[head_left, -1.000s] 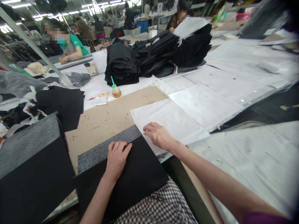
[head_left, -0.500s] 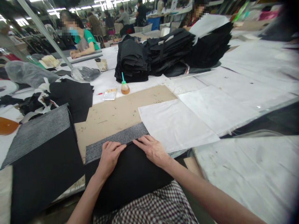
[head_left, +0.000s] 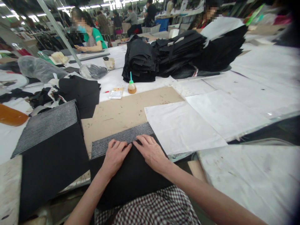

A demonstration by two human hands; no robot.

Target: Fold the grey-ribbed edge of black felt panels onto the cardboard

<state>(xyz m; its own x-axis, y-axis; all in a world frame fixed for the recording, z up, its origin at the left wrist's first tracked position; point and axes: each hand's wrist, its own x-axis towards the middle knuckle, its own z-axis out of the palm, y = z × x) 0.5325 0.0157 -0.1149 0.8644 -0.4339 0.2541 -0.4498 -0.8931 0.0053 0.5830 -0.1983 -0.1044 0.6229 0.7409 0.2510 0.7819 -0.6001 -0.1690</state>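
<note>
A panel of black fabric (head_left: 138, 175) lies over the table's front edge and a checked cloth at my lap. Along its far side runs a grey ribbed strip (head_left: 122, 135). My left hand (head_left: 117, 156) rests where the strip meets the black part, fingers bent and thumb stretched to the right. Close beside it, my right hand (head_left: 150, 152) lies on the same line with its fingers spread flat. The tips of both hands press on the fabric and nearly touch each other. What is beneath the fingertips is hidden.
Left of me lies a similar black and grey stack (head_left: 53, 162). Beyond the brown board (head_left: 117, 112) stand a small bottle with a green spout (head_left: 132, 87) and black fabric piles (head_left: 178, 50). White sheets (head_left: 182, 125) spread to the right. A co-worker in green (head_left: 96, 39) sits across the table.
The view has turned slightly left, so everything appears farther right. My hands stay at the strip's edge, and their fingertips have come closer together.
</note>
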